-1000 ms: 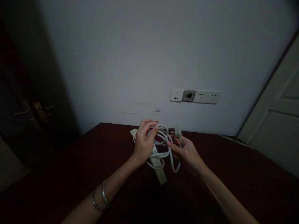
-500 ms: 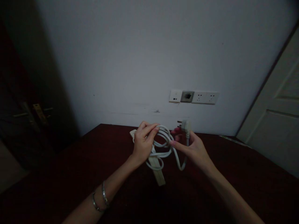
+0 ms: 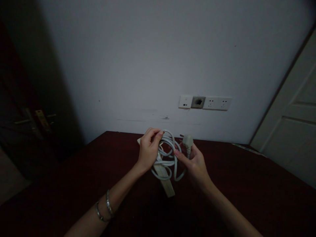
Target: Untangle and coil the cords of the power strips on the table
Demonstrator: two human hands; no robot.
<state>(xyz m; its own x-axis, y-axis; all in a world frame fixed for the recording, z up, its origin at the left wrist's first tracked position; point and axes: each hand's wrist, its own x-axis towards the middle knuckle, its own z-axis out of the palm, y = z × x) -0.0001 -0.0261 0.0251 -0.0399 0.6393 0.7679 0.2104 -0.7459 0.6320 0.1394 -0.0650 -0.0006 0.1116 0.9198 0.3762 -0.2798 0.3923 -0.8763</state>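
Dim room, person at a dark red table (image 3: 98, 174) pushed up to a pale wall (image 3: 148, 65). White power strip (image 3: 168, 188) lies aslant on the table, far end close to the back edge, near end pointing toward the front; its middle is covered by loops of white cord (image 3: 168, 163). Left hand (image 3: 147, 152): fingers and thumb pinching the upper loops, just above the strip. Two silvery bracelets (image 3: 108, 203) on that forearm. Right hand (image 3: 197, 163): thumb pressed to the coil's right side, remaining fingers mostly hidden behind cord and plug (image 3: 188, 141). Plug sits upright above this hand, prongs to the left, in line with the table's back edge. Socket plates (image 3: 217, 103) on the wall above, well apart from the plug. Panelled door (image 3: 298, 138) beyond the table's back right corner.
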